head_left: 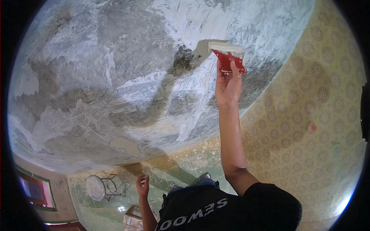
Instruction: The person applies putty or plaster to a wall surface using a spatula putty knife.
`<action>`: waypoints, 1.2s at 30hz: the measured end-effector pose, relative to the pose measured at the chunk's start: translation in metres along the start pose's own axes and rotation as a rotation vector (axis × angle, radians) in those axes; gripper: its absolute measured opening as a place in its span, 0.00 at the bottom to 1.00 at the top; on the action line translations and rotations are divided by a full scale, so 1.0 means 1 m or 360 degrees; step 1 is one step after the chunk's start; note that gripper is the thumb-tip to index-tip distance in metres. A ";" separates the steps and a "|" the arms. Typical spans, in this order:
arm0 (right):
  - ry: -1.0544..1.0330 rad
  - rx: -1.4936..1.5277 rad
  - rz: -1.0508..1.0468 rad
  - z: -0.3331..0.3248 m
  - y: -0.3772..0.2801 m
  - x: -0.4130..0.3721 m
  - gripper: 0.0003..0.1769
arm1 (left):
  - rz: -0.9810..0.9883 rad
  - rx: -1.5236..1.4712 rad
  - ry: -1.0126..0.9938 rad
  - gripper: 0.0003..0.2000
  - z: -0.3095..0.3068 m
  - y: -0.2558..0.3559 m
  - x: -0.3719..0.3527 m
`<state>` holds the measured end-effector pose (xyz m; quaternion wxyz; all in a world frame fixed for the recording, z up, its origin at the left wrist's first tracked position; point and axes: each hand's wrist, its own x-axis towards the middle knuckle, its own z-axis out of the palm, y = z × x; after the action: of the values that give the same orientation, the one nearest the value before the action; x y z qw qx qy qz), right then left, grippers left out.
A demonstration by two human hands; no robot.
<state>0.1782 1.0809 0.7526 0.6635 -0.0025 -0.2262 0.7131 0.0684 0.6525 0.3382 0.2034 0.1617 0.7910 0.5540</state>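
Note:
My right hand is raised to the upper wall, its fingers and thumb closed round a red putty scraper. Thick off-white putty lies along the scraper's broad edge, and smears of it mark the red body. That edge is at the patchy grey and white wall surface; whether it touches cannot be told. Lower down, my left hand hangs at my side with loosely curled, parted fingers and nothing visible in it.
A patterned yellowish wall meets the grey wall on the right. A round stool stands on the spattered green floor at lower left, near another pale-topped piece. A green-framed window is at far left.

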 end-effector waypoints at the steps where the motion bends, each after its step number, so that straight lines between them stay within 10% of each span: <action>1: -0.0043 0.0000 -0.0022 0.009 0.003 -0.002 0.19 | 0.0014 0.0008 0.0000 0.18 0.003 0.007 -0.002; 19: -0.0338 -0.0113 -0.0115 0.113 0.062 -0.053 0.14 | 0.0021 -0.0091 0.0187 0.17 0.005 0.021 -0.006; 23: -0.0959 -0.1073 -0.1084 0.157 0.089 -0.042 0.19 | 0.0012 -0.0094 0.0178 0.17 -0.001 0.020 -0.010; 25: -0.1272 -0.1879 -0.2303 0.163 0.112 -0.018 0.31 | -0.0034 -0.0144 0.0227 0.17 -0.005 0.028 -0.018; 36: -0.2337 -0.2631 -0.2638 0.110 0.110 0.002 0.35 | -0.0209 -0.0068 0.0306 0.19 -0.024 -0.023 -0.060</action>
<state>0.0406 1.0457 0.8158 0.4254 0.1151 -0.8092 -0.3886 0.1079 0.5966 0.3325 0.1658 0.0513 0.8038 0.5691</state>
